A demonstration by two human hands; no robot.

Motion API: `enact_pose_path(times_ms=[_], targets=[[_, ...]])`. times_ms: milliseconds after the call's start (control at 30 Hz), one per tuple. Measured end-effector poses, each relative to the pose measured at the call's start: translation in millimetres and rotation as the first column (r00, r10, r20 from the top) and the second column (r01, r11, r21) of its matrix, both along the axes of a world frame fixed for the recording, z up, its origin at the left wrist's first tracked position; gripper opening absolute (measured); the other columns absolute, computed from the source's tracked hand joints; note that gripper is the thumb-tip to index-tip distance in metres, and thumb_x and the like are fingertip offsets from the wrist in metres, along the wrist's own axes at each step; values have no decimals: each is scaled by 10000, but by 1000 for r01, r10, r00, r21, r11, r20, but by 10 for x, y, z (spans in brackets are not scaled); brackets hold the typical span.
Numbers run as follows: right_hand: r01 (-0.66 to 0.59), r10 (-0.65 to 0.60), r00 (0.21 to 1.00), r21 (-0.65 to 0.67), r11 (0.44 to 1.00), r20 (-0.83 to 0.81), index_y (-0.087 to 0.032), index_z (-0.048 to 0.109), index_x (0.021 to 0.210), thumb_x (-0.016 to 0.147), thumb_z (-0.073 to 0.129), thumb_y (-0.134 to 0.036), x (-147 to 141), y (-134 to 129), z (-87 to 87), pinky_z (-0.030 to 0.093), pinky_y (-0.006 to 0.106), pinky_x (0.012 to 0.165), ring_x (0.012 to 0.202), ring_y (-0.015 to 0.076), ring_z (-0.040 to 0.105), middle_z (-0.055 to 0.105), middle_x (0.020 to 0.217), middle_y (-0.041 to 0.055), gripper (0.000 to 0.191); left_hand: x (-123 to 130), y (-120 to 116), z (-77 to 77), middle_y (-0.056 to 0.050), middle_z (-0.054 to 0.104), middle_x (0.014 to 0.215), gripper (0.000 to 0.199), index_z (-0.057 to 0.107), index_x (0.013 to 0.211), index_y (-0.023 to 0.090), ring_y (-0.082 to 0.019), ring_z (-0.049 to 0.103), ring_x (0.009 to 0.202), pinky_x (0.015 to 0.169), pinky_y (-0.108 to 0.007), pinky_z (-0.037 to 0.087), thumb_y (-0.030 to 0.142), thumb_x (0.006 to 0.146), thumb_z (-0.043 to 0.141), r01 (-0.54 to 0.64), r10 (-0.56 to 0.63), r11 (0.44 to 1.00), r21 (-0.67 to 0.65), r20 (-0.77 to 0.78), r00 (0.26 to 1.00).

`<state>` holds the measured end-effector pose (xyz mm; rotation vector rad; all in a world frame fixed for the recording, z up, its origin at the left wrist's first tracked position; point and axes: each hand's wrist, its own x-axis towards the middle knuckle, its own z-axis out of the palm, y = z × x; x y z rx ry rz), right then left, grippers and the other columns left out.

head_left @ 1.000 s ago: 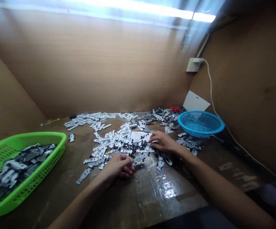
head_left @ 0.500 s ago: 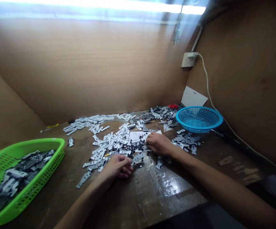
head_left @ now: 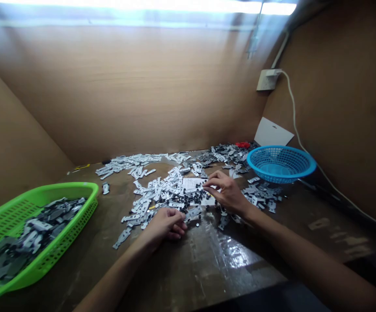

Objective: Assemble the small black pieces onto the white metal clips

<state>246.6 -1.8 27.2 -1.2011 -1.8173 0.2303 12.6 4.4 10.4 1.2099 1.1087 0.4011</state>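
Observation:
My left hand (head_left: 170, 224) rests low over the table, fingers curled and closed on one end of a flat grey metal piece (head_left: 193, 213). To its right, my right hand (head_left: 225, 193) is raised a little above a heap of small black parts (head_left: 192, 198), thumb and forefinger pinched together. Whatever sits between those fingertips is too small to make out. Under the black parts lies a white printed paper (head_left: 190, 183). Many similar silvery metal pieces (head_left: 155, 190) spread around the heap to the left and behind.
A green basket (head_left: 90, 190) of grey pieces stands at left. At right is a blue round basket (head_left: 282, 177), beside more pieces (head_left: 262, 195). A red item (head_left: 242, 144) and a white card (head_left: 272, 132) are at the back. A cable (head_left: 293, 108) runs down from a wall socket (head_left: 267, 80).
My right hand has risen from the black parts, its thumb and forefinger now pinched out in front. The left hand keeps its hold on the metal piece. The whole view has shifted slightly.

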Motion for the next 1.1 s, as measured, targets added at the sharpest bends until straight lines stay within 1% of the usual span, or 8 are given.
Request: enact_pose_path(times_ms=[67, 133, 233, 300, 433, 633, 867, 1100], targets=[[-16, 12, 996, -51, 999, -90, -187, 685, 856, 812, 573, -285, -14, -27, 25, 452, 291, 701, 789, 173, 586, 640, 851, 65, 155, -1, 1, -15, -44, 658, 707, 322, 560, 711, 140, -86, 573, 532, 481, -177, 440, 449, 663, 640, -4, 4, 1000, 4, 5, 1000], [-94, 45, 972, -203, 975, -231, -173, 681, 881, 803, 577, -316, -31, -45, 40, 470, 288, 667, 734, 166, 600, 653, 802, 59, 194, -3, 3, -27, -49, 660, 709, 313, 565, 717, 138, -87, 575, 535, 484, -178, 440, 440, 671, 634, -2, 2, 1000, 6, 12, 1000], [-280, 72, 892, -420, 863, -447, -133, 664, 891, 743, 634, -337, -68, -60, 36, 484, 270, 589, 634, 150, 603, 653, 720, 49, 254, -4, 2, -31, -54, 661, 707, 306, 571, 726, 136, -91, 578, 540, 487, -181, 440, 434, 680, 625, 0, 0, 1000, 9, 18, 1000], [-354, 60, 847, -477, 804, -528, -119, 654, 870, 701, 669, -324, -103, -71, 16, 481, 255, 559, 591, 135, 595, 640, 676, 37, 266, -1, 0, -28, -53, 661, 702, 309, 574, 727, 138, -94, 580, 540, 488, -183, 440, 439, 677, 625, -5, 5, 1000, 13, 11, 1000], [-358, 45, 856, -529, 769, -514, -129, 648, 769, 668, 679, -282, -195, -97, -64, 452, 222, 492, 515, 114, 566, 616, 586, 11, 186, 9, 2, -33, -56, 661, 693, 324, 574, 719, 138, -99, 580, 532, 481, -184, 436, 453, 666, 632, -11, 11, 1000, 23, -7, 1000], [-239, -5, 917, -560, 793, -398, -150, 646, 725, 657, 644, -233, -273, -103, -219, 421, 206, 439, 499, 124, 562, 621, 577, 11, 107, 8, 6, -53, -56, 660, 692, 309, 585, 732, 136, -98, 582, 536, 480, -180, 443, 435, 671, 632, -10, 11, 1000, 28, -16, 1000], [-210, -14, 930, -563, 799, -367, -155, 649, 728, 667, 628, -232, -284, -104, -276, 386, 193, 411, 483, 117, 549, 620, 578, 9, 100, 5, -8, -20, -50, 658, 688, 278, 582, 743, 133, -91, 582, 544, 487, -172, 444, 403, 691, 626, -5, 5, 1000, 17, -14, 1000], [-351, -37, 851, -620, 702, -524, -135, 641, 780, 658, 680, -285, -297, -113, -231, 400, 199, 426, 470, 112, 544, 622, 562, 16, 197, -21, 10, -57, -51, 661, 710, 284, 584, 737, 132, -74, 573, 542, 488, -152, 438, 410, 700, 632, -13, 13, 1000, 13, 17, 1000]])
